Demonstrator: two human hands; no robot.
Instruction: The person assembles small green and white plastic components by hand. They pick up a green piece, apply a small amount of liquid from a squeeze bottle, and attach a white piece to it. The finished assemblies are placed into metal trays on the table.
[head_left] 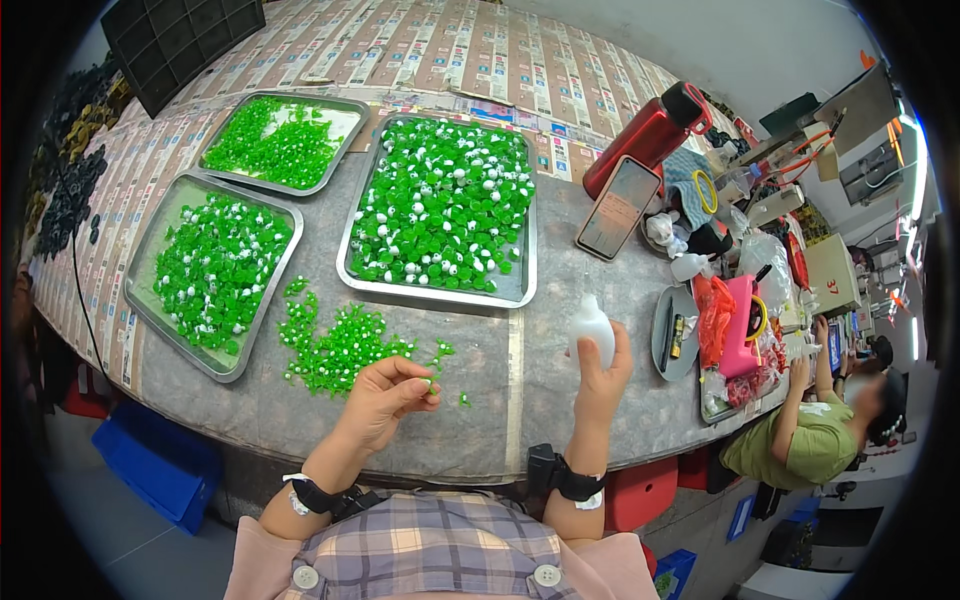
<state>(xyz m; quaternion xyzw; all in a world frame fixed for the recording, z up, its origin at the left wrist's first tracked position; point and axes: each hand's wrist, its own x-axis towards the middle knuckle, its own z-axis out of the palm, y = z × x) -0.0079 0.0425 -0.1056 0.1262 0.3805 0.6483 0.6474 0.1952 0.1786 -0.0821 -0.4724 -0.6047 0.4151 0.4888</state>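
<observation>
My left hand [385, 402] pinches a small green plastic piece [433, 387] between thumb and fingertips, just above the table's near side. To the right, my right hand [602, 375] is wrapped round a white squeeze bottle [590, 325], held upright with its narrow tip pointing away from me. Beside my left hand spreads a loose pile of small green pieces [335, 345] with white parts. Behind the pile stands a large metal tray [345, 270] heaped with green-and-white pieces. A second metal tray [285, 265] of similar pieces is at the left. Most of my left palm is hidden.
A third metal tray [350, 118] holds green pieces at the back left. At the right are a phone [620, 208] leaning on a red flask [650, 135], a grey dish [675, 335] and a pink container [738, 325]. A co-worker in a green shirt [800, 440] sits at far right.
</observation>
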